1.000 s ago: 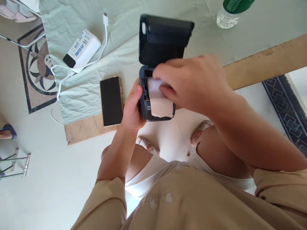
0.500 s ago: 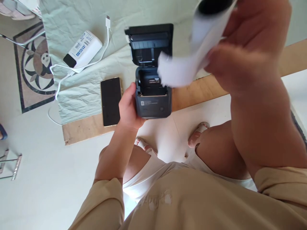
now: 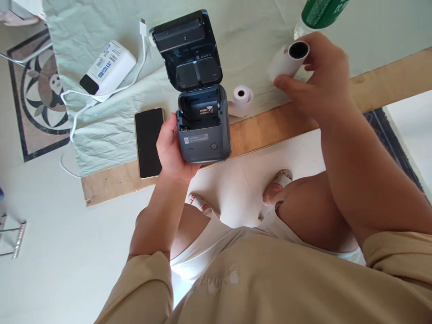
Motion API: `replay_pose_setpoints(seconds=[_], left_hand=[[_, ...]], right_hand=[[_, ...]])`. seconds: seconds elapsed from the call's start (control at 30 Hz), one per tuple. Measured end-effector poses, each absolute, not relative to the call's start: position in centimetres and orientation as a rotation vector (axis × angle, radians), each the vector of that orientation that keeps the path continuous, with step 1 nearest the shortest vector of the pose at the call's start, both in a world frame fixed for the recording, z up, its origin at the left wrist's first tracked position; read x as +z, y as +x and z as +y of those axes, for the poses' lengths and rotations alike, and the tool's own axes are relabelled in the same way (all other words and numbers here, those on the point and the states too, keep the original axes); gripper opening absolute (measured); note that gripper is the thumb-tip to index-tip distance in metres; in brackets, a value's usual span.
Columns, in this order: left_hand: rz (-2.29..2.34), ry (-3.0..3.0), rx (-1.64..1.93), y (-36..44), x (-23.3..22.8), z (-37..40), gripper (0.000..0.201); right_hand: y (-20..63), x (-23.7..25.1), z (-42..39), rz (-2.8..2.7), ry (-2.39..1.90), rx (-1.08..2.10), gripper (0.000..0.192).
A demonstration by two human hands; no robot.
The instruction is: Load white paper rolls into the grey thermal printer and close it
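- Left hand (image 3: 173, 150) grips the printer (image 3: 202, 130) by its side, fingers wrapped around it, steadying it at the board's (image 3: 114, 182) edge; lid open, bay empty.
- Right hand (image 3: 319, 81) pinches a roll (image 3: 286, 60) between fingertips, raised over the cloth (image 3: 111, 130).
- Second roll (image 3: 240, 100) lies just beside the printer.

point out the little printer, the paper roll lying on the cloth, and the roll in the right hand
printer (image 3: 205, 143), head view, on its dark front face.
paper roll on the cloth (image 3: 240, 95), head view, by its core hole.
held paper roll (image 3: 284, 63), head view, on its white side, in the right hand (image 3: 320, 81).
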State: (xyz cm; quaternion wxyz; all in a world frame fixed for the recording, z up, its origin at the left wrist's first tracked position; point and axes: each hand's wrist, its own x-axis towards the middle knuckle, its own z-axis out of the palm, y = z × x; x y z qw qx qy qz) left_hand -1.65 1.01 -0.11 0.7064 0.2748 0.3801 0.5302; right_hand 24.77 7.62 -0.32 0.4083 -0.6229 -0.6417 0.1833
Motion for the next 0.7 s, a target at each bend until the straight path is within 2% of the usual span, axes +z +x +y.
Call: replay_pose_setpoints(seconds=[0.13,0.23,0.3,0.4,0.6,0.7], left_hand=[[0.831,0.616,1.153,-1.4,0.1,1.1,0.038],[0.812,0.612,1.167,-1.4,0.2,1.1,0.039],[0.802,0.602,1.168,-1.4,0.2,1.1,0.038],[0.799,0.609,1.154,-1.4,0.3,1.1,0.037],[0.779,0.616,1.157,-1.4,0.2,0.9,0.038],[0.792,0.599,1.166,-1.4,0.0,0.9,0.039]], right_hand=[[25.2,-0.6,7.7,-1.664,-1.687,0.445,0.043],[24.2,0.8,6.6,-1.69,-1.588,0.296,0.058],[22.9,1.8,5.5,-1.789,-1.378,0.183,0.043],[20.5,2.0,4.3,-1.962,-1.257,0.297,0.047],[17.9,0.2,4.2,-2.098,-1.536,0.563,0.053],[18.1,0.1,4.6,-2.075,-1.472,0.594,0.057]])
